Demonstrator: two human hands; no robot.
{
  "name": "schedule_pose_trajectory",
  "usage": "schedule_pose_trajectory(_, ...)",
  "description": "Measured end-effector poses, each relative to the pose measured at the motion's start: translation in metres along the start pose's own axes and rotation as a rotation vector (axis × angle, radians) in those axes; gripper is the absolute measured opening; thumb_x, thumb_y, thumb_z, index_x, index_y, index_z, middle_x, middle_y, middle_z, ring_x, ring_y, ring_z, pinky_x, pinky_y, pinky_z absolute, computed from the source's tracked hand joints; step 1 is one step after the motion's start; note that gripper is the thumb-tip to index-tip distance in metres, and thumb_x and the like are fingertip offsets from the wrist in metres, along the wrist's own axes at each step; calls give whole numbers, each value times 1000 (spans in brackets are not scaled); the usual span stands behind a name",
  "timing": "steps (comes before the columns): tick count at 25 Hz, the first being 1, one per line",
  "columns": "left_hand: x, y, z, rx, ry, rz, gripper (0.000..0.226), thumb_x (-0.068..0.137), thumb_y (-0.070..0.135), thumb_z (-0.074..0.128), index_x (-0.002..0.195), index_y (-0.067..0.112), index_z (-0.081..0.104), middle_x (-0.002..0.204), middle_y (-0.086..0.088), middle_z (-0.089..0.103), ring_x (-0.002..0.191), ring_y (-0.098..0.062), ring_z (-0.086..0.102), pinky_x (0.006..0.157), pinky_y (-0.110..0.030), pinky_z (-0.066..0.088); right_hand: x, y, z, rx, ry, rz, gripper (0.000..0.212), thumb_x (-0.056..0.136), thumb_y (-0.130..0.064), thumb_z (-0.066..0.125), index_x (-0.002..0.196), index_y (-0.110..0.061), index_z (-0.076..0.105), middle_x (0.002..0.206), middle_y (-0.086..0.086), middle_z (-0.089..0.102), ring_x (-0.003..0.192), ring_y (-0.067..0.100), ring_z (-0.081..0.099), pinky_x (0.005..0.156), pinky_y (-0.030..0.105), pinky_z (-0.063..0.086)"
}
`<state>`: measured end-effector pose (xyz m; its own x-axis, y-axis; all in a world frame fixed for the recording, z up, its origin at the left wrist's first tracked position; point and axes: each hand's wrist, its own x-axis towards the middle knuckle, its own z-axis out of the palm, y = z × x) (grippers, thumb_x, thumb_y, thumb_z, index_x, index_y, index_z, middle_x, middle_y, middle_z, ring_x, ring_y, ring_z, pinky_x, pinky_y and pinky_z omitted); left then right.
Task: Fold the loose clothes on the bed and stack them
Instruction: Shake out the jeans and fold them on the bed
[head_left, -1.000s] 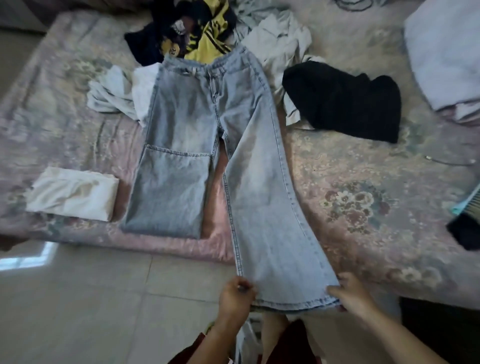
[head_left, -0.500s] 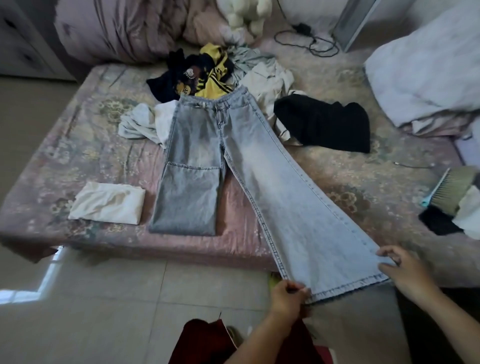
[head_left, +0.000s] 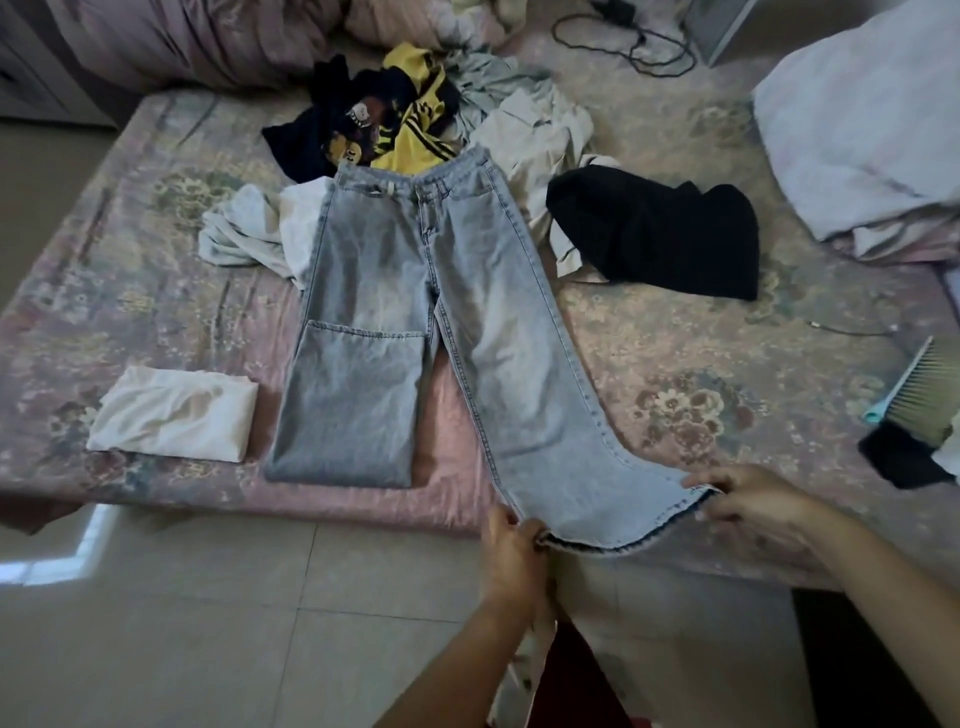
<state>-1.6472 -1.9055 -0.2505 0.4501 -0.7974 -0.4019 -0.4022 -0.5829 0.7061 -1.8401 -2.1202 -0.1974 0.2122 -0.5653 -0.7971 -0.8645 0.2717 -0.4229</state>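
Note:
Light blue jeans (head_left: 415, 291) lie spread on the floral bed (head_left: 701, 374), waistband far from me. Their left leg is folded up on itself, while the right leg stretches toward me over the bed's near edge. My left hand (head_left: 511, 551) pinches the left corner of that leg's hem. My right hand (head_left: 748, 496) grips the right corner, and the hem hangs slightly off the mattress between them. A folded cream garment (head_left: 174, 415) rests left of the jeans.
Loose clothes lie beyond the jeans: a yellow and black top (head_left: 405, 130), pale garments (head_left: 254, 234), a beige shirt (head_left: 535, 135) and a black garment (head_left: 660, 239). A white duvet (head_left: 862, 124) fills the right corner. A brush (head_left: 930, 389) lies at right. Tiled floor (head_left: 208, 623) is below.
Both hands have carried the hem of the right leg to the right and up onto the bed's edge. The hem now sags between them. The camera has also tilted and shifted.

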Motion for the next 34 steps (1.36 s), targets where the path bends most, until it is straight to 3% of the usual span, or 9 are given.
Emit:
schedule_pose_trajectory(3,73,-7,-22,-196,140,-49,10,78,-10,63,80,-2,68,85,-15,59,81,-22,56,70,-18,42,62,-60,-15,-141,-20,-139,9,81,5,68,77,-2,65,67,4,60,62,13,57,56,23,43)
schedule_pose_trajectory(6,169,-16,-40,-362,238,-243,30,87,2,63,63,17,53,57,9,47,56,-3,41,51,-10,33,143,-125,-21,-158,18,-251,25,89,-12,65,66,-5,57,55,5,47,45,10,44,42,18,34)
schedule_pose_trajectory(11,308,-48,-43,-393,335,-414,26,89,22,64,74,2,59,57,1,46,61,-16,41,54,-30,31,274,-201,-5,-194,97,-303,46,90,-29,63,52,-18,38,51,-5,36,50,10,35,48,26,25)
schedule_pose_trajectory(19,389,-92,-30,-184,458,-448,21,90,25,63,93,5,65,90,-13,67,83,-28,59,66,-29,38,398,-211,37,182,115,-225,24,93,-20,59,76,-2,58,63,10,56,34,3,53,39,17,48)
schedule_pose_trajectory(22,392,-92,-28,-90,459,-430,24,92,27,59,98,4,63,97,-16,65,92,-33,58,75,-36,43,408,-205,41,211,176,-276,31,96,-34,51,80,-8,57,72,10,61,52,11,63,60,30,57)
schedule_pose_trajectory(25,390,-75,-32,156,493,-352,22,94,19,55,105,0,59,104,-21,60,95,-38,57,77,-42,43,399,-192,49,-48,310,-455,33,95,-25,53,123,-7,52,121,16,54,98,22,58,92,31,45)
schedule_pose_trajectory(29,376,-65,-2,814,387,430,42,77,12,54,117,4,65,117,-16,65,106,-35,62,87,-43,53,384,-168,57,-851,458,-1064,55,67,2,74,120,-4,63,131,21,54,110,39,58,84,44,50)
schedule_pose_trajectory(31,374,-67,14,975,93,563,51,87,26,42,134,11,52,140,-11,50,130,-27,47,107,-46,39,392,-163,58,-1161,373,-1265,56,63,-4,79,118,-9,66,130,15,58,114,34,59,88,44,51)
schedule_pose_trajectory(34,397,-86,17,973,-130,271,61,101,44,20,150,20,-6,159,-2,-8,146,-25,-9,109,-56,-15,413,-167,59,-1188,218,-1054,54,91,-20,56,143,-17,41,151,10,35,140,28,30,113,41,25)
